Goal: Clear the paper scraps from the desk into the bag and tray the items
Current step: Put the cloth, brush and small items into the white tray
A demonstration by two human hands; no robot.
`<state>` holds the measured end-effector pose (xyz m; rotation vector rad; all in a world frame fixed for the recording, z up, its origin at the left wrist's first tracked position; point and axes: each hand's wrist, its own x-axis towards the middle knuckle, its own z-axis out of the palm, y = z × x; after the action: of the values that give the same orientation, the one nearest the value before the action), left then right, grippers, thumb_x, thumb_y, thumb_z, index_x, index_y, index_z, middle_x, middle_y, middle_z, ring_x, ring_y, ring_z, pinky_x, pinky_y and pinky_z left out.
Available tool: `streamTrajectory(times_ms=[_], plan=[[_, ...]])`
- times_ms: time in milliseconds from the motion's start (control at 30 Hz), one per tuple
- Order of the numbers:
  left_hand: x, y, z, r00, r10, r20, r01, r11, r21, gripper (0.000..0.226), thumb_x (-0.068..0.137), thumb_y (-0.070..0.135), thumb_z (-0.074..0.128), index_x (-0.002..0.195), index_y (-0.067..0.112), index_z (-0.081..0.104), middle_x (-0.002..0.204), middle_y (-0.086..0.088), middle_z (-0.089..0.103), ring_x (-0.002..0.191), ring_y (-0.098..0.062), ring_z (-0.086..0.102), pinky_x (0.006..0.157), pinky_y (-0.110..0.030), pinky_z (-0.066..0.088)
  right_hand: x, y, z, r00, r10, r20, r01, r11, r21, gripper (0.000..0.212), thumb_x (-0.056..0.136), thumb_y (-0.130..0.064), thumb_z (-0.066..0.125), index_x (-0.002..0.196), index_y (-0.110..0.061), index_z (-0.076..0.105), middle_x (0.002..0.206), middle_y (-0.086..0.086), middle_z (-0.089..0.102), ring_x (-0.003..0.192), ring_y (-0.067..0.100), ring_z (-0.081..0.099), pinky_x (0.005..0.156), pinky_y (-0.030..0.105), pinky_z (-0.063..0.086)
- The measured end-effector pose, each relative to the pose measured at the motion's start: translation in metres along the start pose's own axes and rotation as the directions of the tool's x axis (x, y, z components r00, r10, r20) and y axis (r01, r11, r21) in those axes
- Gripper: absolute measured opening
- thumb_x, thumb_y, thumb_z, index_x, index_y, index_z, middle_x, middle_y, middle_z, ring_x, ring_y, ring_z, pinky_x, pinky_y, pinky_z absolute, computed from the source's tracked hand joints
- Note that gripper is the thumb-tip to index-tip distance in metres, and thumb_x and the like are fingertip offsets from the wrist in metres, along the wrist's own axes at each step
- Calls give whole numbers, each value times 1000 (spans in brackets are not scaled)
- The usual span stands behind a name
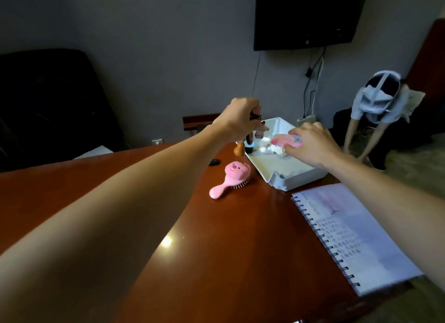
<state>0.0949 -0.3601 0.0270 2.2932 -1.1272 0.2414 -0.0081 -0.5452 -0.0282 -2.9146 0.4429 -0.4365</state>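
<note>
Grips dangling charms (250, 136) in clenched left hand (240, 120), near a rounded pink plastic hairbrush (231, 178) on glossy desk (216, 250). Holds a soft pink packet (286, 139) in right hand (310, 147) over the white plastic tray (284, 178), crumpled paper scraps (267, 149) just beneath.

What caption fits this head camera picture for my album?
Left hand holds dangling charms, right hand holds a pink packet over the white tray.

Bare forearms (125, 202) run to the left hand (240, 121) and right hand (311, 145).
</note>
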Motion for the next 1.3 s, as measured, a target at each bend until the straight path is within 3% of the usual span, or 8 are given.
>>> streamTrajectory(times_ms=[200, 433, 567, 633, 800, 1067, 1300], plan=[[21, -6, 39, 999, -23, 49, 23, 1000, -1, 27, 83, 18, 79, 100, 4, 64, 101, -9, 65, 85, -25, 58, 57, -21, 38, 14, 23, 18, 998, 27, 59, -25, 999, -43, 47, 86, -43, 58, 126, -20, 62, 122, 11, 56, 119, 34, 41, 95, 41, 34], [23, -23, 80, 992, -57, 116, 56, 998, 14, 29, 80, 16, 80, 97, 1, 63, 103, -13, 63, 87, -28, 57, 74, -34, 47, 29, 27, 41, 983, 17, 185, -2, 997, -82, 54, 85, -52, 55, 131, -24, 55, 127, 7, 60, 124, 30, 40, 97, 41, 29], [20, -38, 95, 987, -80, 138, 73, 996, 53, 25, 81, 10, 77, 100, 2, 63, 106, -15, 64, 93, -30, 59, 76, -32, 48, 40, 27, 53, 961, 65, 268, -38, 994, -102, 79, 54, -80, 34, 116, -36, 55, 113, 7, 60, 118, 33, 44, 93, 43, 31], [18, -44, 101, 986, -88, 143, 80, 995, 64, 24, 81, 9, 77, 100, 3, 63, 105, -14, 64, 92, -29, 59, 72, -28, 44, 50, 32, 60, 955, 71, 290, -45, 995, -94, 71, 50, -81, 33, 105, -42, 54, 112, 5, 59, 116, 33, 45, 94, 43, 34], [15, -49, 112, 985, -108, 134, 99, 993, 71, 17, 87, 6, 67, 102, 8, 62, 106, -11, 64, 92, -27, 58, 74, -34, 50, 55, 28, 60, 954, 40, 298, -7, 994, -113, 27, 82, -58, 58, 102, -40, 58, 121, 6, 61, 117, 30, 48, 95, 38, 32], [17, -55, 118, 964, -153, 217, 121, 981, 155, 21, 91, 13, 58, 111, 12, 66, 111, -8, 64, 99, -28, 62, 83, -42, 55, 65, 23, 70, 953, 35, 300, 26, 980, -199, 35, 94, -47, 55, 126, -36, 58, 131, 14, 51, 122, 35, 43, 101, 37, 32], [18, -59, 117, 937, -195, 291, 87, 935, 345, 38, 95, 31, 52, 132, 26, 58, 130, -7, 43, 127, -27, 34, 101, -41, 36, 73, 22, 72, 951, 56, 304, 6, 980, -200, 42, 95, -21, 56, 135, -35, 55, 131, 14, 41, 116, 38, 50, 104, 40, 40]])
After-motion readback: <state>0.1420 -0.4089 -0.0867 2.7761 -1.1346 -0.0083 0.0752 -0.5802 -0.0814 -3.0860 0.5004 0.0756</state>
